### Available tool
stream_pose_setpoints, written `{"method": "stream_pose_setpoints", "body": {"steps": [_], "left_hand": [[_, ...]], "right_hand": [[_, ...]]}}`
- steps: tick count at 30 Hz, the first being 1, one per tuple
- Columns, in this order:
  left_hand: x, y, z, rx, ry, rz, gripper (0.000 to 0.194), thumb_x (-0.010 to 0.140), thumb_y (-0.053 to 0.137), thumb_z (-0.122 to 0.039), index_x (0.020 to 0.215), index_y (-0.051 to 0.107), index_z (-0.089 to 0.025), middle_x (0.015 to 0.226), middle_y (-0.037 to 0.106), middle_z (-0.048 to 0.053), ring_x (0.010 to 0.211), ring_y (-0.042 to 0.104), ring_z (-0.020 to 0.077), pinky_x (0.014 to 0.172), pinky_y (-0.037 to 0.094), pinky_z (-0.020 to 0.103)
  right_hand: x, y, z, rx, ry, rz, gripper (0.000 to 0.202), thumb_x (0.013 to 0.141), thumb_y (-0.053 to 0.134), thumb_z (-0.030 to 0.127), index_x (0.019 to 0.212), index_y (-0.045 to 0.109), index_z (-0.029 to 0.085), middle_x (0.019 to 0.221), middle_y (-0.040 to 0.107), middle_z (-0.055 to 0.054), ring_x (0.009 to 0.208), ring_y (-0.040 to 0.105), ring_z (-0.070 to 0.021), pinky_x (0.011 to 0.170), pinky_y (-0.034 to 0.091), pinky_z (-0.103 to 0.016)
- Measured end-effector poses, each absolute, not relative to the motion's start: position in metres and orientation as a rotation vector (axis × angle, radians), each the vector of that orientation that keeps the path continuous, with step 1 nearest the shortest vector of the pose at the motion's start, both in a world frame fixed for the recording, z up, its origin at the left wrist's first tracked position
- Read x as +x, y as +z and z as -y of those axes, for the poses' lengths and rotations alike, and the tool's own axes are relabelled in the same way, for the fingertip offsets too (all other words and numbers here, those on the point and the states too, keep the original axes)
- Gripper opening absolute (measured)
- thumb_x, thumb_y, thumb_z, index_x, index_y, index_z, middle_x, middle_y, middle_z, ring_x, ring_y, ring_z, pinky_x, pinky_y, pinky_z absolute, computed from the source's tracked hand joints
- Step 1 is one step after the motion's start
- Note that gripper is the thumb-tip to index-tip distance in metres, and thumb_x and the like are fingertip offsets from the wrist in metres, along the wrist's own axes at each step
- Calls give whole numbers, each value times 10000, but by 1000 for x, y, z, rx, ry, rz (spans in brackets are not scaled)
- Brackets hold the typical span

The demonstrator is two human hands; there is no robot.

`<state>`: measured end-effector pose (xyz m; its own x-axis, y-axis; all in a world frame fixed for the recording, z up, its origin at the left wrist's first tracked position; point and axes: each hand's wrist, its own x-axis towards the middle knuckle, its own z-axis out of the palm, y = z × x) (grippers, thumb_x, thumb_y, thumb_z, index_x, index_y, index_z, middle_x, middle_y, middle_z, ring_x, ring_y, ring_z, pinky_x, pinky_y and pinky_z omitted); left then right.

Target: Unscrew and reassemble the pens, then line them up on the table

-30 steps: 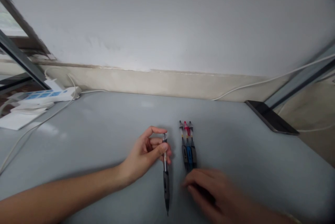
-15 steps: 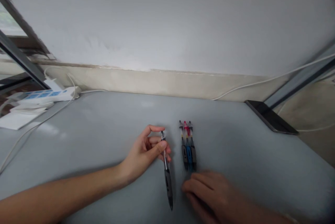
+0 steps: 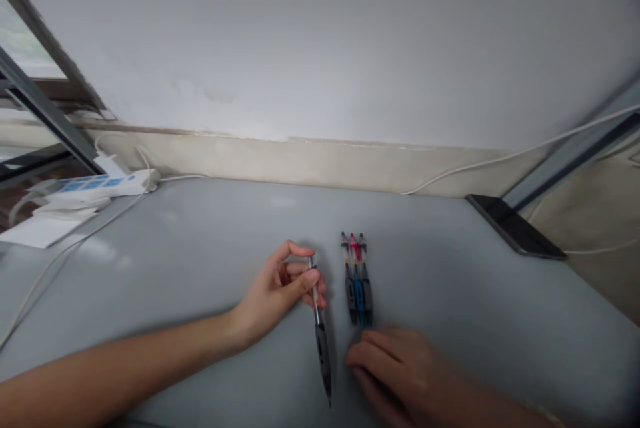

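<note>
Head view: looking down past my two hands at a smooth table point(image 3: 200, 241).
My left hand point(image 3: 277, 288): holding a pen, pinched between my thumb and bent fingers. My pointing finger rests on the button end.
Pen in my hand point(image 3: 323, 351): long and thin, with a shiny see-through tube, a dull grey grip that looks soft, and a dark cone that ends in a fine point. It slants a bit, point toward me. I cannot tell if the point touches the table.
My right hand point(image 3: 395, 365): fingers curled in, low on the table side, just beside the near ends of the other pens. It is a bit blurry, and I cannot tell if it holds anything.
Three pens point(image 3: 359, 295): lying side by side between my hands, a little farther off, points toward me. They have clear tubes and fat grips; the outer two are grey, and the middle one is blue with a red top.
Far left: a white power strip point(image 3: 107, 181) with blue patches and a thin, bendy white cord point(image 3: 75, 239).
Far right: a flat, shiny black slab point(image 3: 517, 225).
Back: a pale wall point(image 3: 320, 48) with a rough, chipped line low down.
</note>
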<state>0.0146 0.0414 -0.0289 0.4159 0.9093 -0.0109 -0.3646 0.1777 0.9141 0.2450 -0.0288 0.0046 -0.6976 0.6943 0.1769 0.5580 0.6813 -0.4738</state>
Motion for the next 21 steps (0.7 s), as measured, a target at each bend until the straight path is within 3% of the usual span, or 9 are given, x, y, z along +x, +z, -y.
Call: {"method": "stream_pose_setpoints", "body": {"steps": [9, 14, 18, 21], "left_hand": [[18, 11, -72, 1295, 901, -828, 441, 876, 774, -433, 1090, 451, -223, 808, 777, 27, 752, 723, 150, 623, 572, 241], [30, 8, -109, 1428, 802, -930, 386, 840, 784, -321, 1029, 464, -217, 759, 739, 12, 622, 660, 125, 581, 580, 264], [41, -10, -126, 1499, 808, -991, 341, 785, 806, -244, 954, 511, -207, 785, 645, -38, 556, 644, 99, 531, 559, 245], [44, -16, -128, 1590, 795, -1018, 252, 799, 777, -232, 910, 555, -189, 674, 614, -55, 499, 617, 99, 482, 487, 208]], "right_hand": [[244, -6, 29, -956, 419, 2560, 191, 888, 620, 23, 892, 694, 200, 832, 765, -7, 714, 714, -164, 692, 558, -260], [249, -8, 19, -915, 191, 2536, 217, 900, 554, 35, 926, 715, 179, 787, 751, -44, 659, 680, -209, 612, 535, -322], [256, -6, 6, -869, 13, 2512, 226, 959, 514, 59, 1005, 717, 145, 832, 755, -92, 739, 680, -255, 645, 563, -364], [257, -5, 1, -859, -81, 2503, 217, 964, 526, 70, 1046, 718, 130, 892, 765, -111, 801, 684, -282, 692, 592, -409]]}}
